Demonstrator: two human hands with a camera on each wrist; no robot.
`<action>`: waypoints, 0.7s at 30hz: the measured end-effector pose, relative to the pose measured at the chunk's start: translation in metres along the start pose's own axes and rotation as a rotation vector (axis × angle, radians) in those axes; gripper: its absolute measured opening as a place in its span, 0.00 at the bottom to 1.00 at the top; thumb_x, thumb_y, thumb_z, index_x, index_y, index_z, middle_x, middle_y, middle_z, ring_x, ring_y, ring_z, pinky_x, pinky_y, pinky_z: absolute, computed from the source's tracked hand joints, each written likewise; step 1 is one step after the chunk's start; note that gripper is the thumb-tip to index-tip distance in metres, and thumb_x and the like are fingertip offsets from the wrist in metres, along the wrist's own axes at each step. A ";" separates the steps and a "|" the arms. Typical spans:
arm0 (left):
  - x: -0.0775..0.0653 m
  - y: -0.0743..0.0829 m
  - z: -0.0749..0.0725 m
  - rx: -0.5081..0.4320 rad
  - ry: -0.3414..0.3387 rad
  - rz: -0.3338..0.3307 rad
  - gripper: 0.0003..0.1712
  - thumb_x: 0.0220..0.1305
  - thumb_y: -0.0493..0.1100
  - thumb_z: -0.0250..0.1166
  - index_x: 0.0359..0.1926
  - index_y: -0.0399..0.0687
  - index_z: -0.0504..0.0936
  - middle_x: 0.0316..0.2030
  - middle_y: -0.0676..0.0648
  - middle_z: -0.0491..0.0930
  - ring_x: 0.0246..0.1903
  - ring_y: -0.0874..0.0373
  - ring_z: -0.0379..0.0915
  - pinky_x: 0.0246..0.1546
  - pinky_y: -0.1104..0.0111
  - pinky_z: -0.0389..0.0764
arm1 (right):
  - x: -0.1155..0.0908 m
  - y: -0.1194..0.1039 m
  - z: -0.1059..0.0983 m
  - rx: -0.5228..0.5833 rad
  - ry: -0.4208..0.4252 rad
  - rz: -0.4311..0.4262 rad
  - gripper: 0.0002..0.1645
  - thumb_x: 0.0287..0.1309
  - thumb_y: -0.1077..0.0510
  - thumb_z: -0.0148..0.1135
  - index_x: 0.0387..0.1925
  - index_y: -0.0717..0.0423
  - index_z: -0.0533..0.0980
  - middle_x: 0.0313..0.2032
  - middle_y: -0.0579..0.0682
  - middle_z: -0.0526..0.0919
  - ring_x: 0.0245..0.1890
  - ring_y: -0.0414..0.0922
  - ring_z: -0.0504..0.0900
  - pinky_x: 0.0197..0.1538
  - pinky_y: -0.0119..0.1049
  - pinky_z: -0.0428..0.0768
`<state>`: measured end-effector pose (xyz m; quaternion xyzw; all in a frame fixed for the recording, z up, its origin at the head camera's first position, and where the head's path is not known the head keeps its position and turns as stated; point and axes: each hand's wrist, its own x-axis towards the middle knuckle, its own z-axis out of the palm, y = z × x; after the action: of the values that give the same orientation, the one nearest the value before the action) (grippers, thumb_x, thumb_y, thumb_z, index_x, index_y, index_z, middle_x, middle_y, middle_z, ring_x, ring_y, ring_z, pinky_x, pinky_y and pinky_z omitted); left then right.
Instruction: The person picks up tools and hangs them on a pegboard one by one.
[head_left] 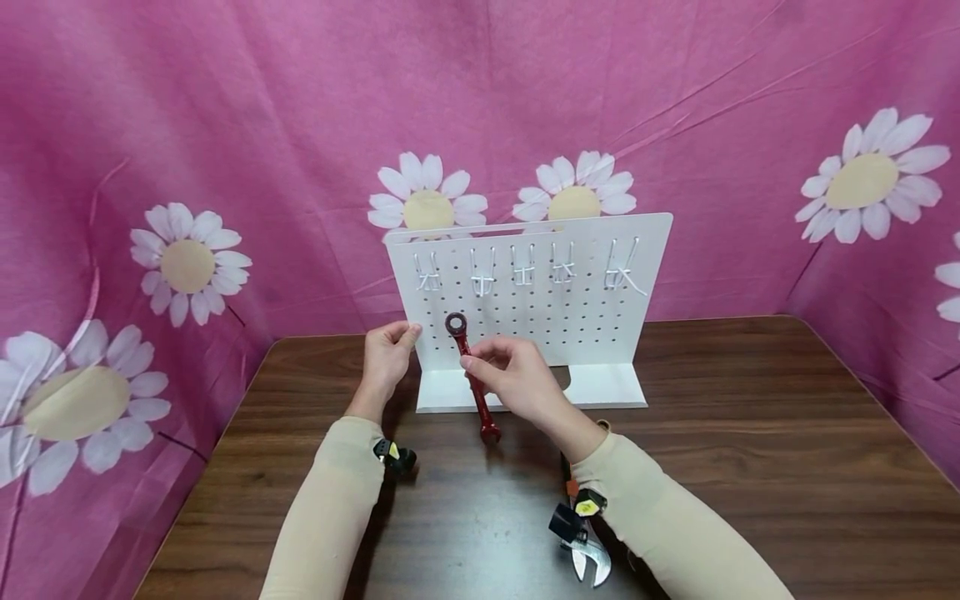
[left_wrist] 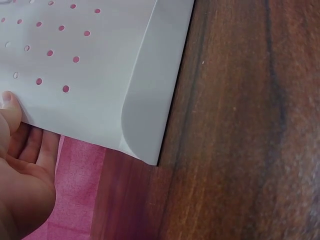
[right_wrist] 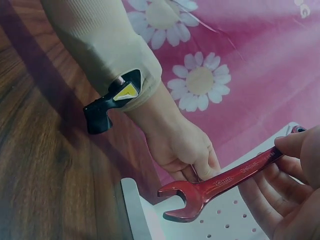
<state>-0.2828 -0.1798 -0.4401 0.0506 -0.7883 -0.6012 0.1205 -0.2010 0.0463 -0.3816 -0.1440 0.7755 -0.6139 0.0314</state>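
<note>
A red combination wrench [head_left: 477, 387] is pinched at its shaft between the thumb and fingers of my right hand [head_left: 517, 377]. Its ring end points up and its open jaw end down, in front of the white pegboard [head_left: 525, 321]. The right wrist view shows the wrench [right_wrist: 220, 185] close up, with lettering along the shaft. At the board's left edge, my left hand [head_left: 386, 358] grips the side, thumb in front and fingers behind; the left wrist view shows this hand [left_wrist: 27, 175] at the edge too. Several white wire hooks [head_left: 523, 271] hang in a row across the upper board.
An adjustable wrench [head_left: 591, 560] lies on the brown wooden table [head_left: 750, 433] under my right forearm, partly hidden by the wrist camera. A brass-coloured ring [head_left: 603, 425] shows beside that wrist. A pink cloth with daisies [head_left: 480, 100] hangs behind the table.
</note>
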 end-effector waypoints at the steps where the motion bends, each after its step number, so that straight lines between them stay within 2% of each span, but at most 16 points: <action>1: 0.000 0.000 0.000 0.003 0.001 0.001 0.12 0.76 0.37 0.69 0.51 0.30 0.90 0.43 0.36 0.91 0.33 0.67 0.78 0.36 0.80 0.79 | 0.001 -0.001 0.002 0.001 0.003 -0.001 0.09 0.72 0.59 0.70 0.44 0.63 0.86 0.34 0.58 0.91 0.28 0.39 0.87 0.39 0.38 0.89; 7: 0.002 -0.002 0.001 -0.002 0.004 0.009 0.12 0.76 0.37 0.69 0.50 0.30 0.90 0.41 0.38 0.91 0.32 0.67 0.76 0.35 0.79 0.78 | 0.009 -0.008 0.009 0.011 0.021 -0.003 0.10 0.71 0.59 0.71 0.45 0.63 0.87 0.32 0.56 0.90 0.28 0.41 0.87 0.39 0.43 0.90; 14: 0.001 -0.002 0.001 -0.002 0.004 0.018 0.12 0.75 0.37 0.70 0.49 0.30 0.91 0.39 0.40 0.91 0.32 0.67 0.75 0.34 0.79 0.77 | 0.016 -0.015 0.013 0.029 0.033 -0.002 0.10 0.72 0.59 0.71 0.46 0.63 0.87 0.34 0.59 0.91 0.28 0.42 0.88 0.39 0.37 0.89; 21: -0.001 0.000 0.000 0.010 0.005 0.017 0.12 0.75 0.38 0.70 0.50 0.31 0.91 0.42 0.37 0.91 0.33 0.68 0.76 0.35 0.79 0.77 | 0.021 -0.014 0.016 0.037 0.045 0.005 0.11 0.71 0.57 0.72 0.46 0.62 0.88 0.35 0.57 0.91 0.28 0.43 0.89 0.39 0.38 0.88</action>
<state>-0.2820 -0.1793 -0.4405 0.0460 -0.7915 -0.5961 0.1271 -0.2147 0.0226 -0.3698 -0.1274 0.7650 -0.6310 0.0180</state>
